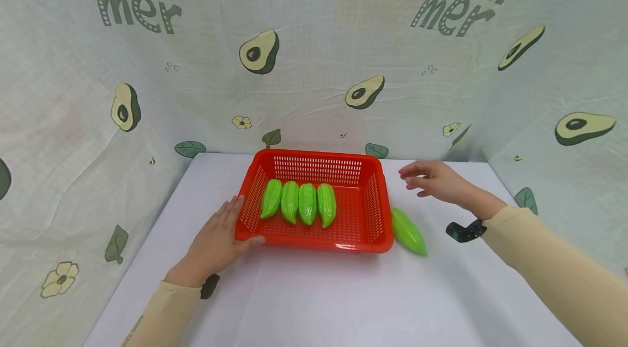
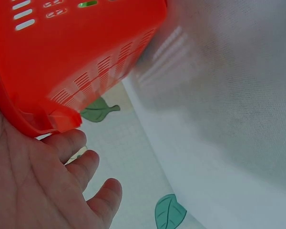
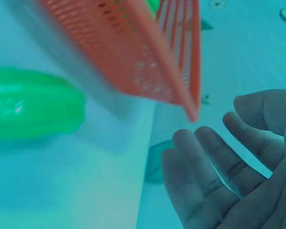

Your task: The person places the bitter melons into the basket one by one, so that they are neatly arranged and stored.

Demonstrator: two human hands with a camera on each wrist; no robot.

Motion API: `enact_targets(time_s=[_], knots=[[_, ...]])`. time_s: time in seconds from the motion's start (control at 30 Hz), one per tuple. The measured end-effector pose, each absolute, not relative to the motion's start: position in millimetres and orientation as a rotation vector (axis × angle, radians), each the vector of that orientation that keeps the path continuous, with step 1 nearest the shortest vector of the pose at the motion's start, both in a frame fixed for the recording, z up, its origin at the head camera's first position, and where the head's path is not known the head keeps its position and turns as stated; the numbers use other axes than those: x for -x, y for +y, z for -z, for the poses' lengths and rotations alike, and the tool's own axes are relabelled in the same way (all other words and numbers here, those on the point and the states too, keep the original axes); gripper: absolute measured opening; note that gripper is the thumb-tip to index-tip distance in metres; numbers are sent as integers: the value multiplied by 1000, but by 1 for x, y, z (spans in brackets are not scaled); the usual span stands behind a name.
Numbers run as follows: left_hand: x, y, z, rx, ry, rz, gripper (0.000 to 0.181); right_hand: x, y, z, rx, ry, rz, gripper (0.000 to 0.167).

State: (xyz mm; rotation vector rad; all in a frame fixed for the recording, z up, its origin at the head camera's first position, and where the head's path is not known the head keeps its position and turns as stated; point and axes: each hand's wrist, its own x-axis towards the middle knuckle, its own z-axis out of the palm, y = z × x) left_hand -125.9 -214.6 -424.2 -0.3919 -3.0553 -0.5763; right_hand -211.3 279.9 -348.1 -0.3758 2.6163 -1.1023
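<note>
A red plastic basket with slotted sides stands on the white table. Several glossy green, ridged, pointed fruits lie side by side in its left half; their exact kind is unclear. One more green fruit is on the table against the basket's right side, its tip toward the front. My left hand rests along the basket's left rim, thumb at the front corner; in the left wrist view the palm meets the rim. Above the table, right of the basket, my right hand holds nothing, its fingers loosely bent.
Behind the table and on both sides hangs a pale cloth printed with avocados and leaves. A dark band is on the right wrist, and another band is on the left.
</note>
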Motion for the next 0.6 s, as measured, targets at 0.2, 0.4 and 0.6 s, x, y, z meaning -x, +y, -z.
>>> enact_targets(time_s=[0.2, 0.4, 0.6], knots=[[126, -215, 424, 386, -3057, 578, 118, 196, 300, 379, 422, 2665, 885, 41], [126, -215, 424, 369, -3062, 577, 118, 184, 301, 405, 460, 2667, 781, 58], [126, -215, 424, 358, -3069, 574, 118, 175, 297, 421, 418, 2636, 757, 77]])
